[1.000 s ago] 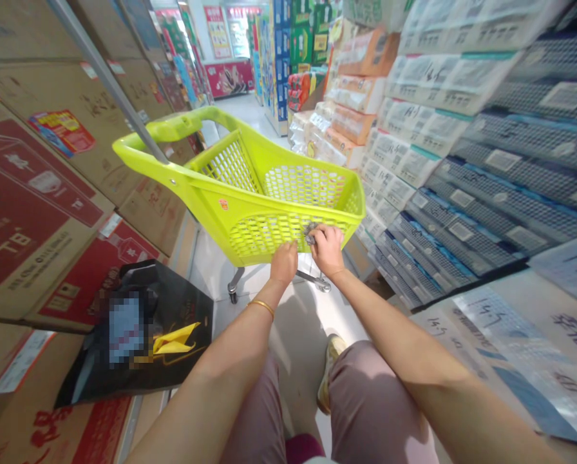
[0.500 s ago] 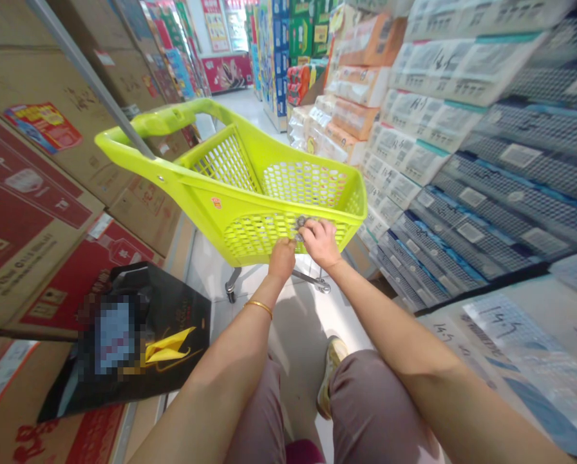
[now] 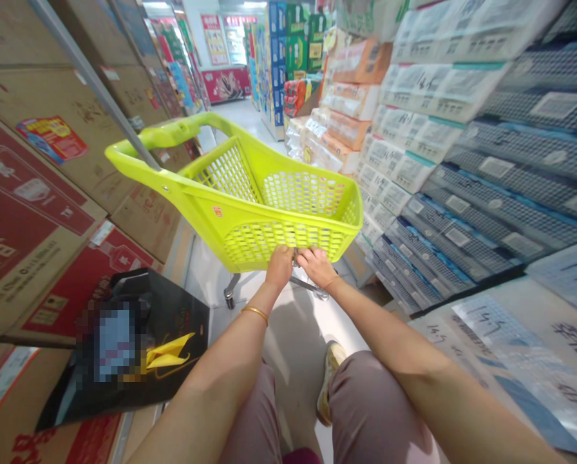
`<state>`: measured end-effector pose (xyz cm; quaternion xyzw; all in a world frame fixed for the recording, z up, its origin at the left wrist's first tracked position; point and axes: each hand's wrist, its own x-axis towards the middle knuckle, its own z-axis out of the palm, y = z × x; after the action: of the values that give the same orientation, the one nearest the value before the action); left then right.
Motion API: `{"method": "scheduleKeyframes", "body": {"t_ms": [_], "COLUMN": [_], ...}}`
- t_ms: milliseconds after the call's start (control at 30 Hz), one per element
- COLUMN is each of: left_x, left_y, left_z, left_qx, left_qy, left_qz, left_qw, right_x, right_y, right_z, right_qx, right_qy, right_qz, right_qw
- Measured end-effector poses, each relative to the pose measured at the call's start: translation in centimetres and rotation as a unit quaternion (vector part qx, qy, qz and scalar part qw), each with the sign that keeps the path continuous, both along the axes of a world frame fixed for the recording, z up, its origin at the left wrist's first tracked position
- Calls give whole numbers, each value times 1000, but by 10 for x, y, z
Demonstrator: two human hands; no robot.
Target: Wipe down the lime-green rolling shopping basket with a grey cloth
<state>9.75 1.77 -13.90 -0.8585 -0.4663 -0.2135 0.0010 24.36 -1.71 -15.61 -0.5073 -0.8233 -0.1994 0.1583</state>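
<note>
My left hand [image 3: 279,265], fingers curled closed, is in front of the lower side of a lime-green shopping cart [image 3: 196,196]. Right beside it is my right hand [image 3: 316,265], its fingers bent over and pressed together. Between the two hands a small greyish thing shows in part; its kind is hidden by the fingers. Both hands overlap the cart's slotted side wall in the view, and I cannot tell whether they touch it. No goods show in the visible part of the cart's basket. A gold bracelet [image 3: 255,312] circles my left wrist.
To the left, stacked cartons [image 3: 42,238] form a wall, with a black bag [image 3: 182,335] before them. Packs of paper goods [image 3: 404,148] and blue-grey checked packs [image 3: 462,212] are piled on the right. A grey pole [image 3: 95,84] slants past the cart handle. An aisle [image 3: 245,116] runs beyond.
Both hands have moved down a little, and the right one has come lower and closer to the left. The grey thing is now more covered by the fingers. The view has shifted slightly.
</note>
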Motion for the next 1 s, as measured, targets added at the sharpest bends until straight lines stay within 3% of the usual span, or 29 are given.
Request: {"method": "scheduleKeyframes", "body": {"t_ms": [167,267,367,567,700,833,1000], "left_x": [3,4,5,5,5,6,6], "left_y": [-4,-7,-9,-12,-15,-16,-16], "left_z": [4,8,10,12,17,19,19], "left_qx": [-4,-8,-22,-44,-43,-46,-46], "left_qy": [20,38,44,43,54,52,55], "left_qz": [12,7,7,24,30,31,39], "left_qw": [1000,999,999,998,997,997,997], "right_x": [-4,-4,-3,4,9,9,4], "right_y": [7,10,7,-7,-13,-11,-3], "right_z": [34,45,39,3,-8,3,36], "right_qx": [114,140,104,2,-24,-3,74], "right_qy": [72,108,96,7,-45,-25,49], "right_qz": [-22,-40,-35,4,32,23,-18], "right_qw": [991,983,989,1000,998,999,996]}}
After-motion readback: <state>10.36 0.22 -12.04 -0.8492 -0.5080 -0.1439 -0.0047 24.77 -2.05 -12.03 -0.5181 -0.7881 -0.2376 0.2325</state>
